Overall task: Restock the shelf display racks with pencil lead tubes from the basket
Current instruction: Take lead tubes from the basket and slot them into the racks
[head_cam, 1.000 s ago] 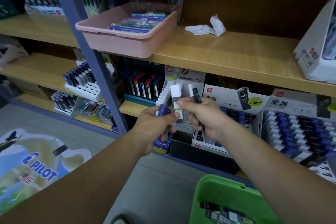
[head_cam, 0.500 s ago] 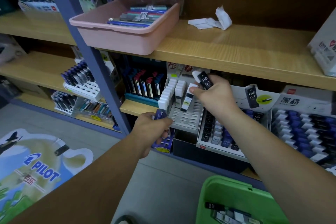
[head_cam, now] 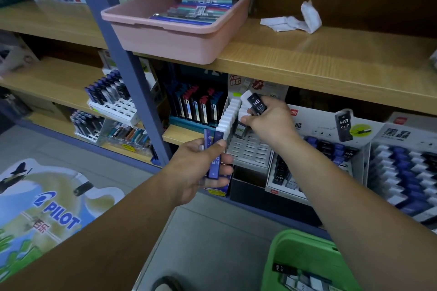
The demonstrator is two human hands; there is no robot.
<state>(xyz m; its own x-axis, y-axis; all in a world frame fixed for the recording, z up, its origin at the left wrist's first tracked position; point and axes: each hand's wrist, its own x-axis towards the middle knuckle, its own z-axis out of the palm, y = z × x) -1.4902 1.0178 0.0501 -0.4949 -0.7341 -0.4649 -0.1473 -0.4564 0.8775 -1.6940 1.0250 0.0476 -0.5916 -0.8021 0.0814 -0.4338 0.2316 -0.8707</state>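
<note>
Pencil lead tubes are in both hands. The left hand [head_cam: 201, 168] grips a few blue tubes [head_cam: 214, 156] marked HB 0.7, thumb across their front, just below the shelf edge. The right hand [head_cam: 269, 123] pinches a black tube [head_cam: 256, 104] marked HB 0.7, with a white tube [head_cam: 244, 114] against its fingertips, over the back of a grey slotted rack [head_cam: 250, 151]. A row of white tubes [head_cam: 228, 116] stands along the rack's left side. Just right of it is a second rack [head_cam: 283, 177] with black and blue tubes. Under the right forearm a green basket [head_cam: 305, 243] holds more tubes [head_cam: 302, 281]. On the wooden shelf [head_cam: 307, 59] above sit a pink tray [head_cam: 165, 40] and crumpled paper [head_cam: 293, 19].
</note>
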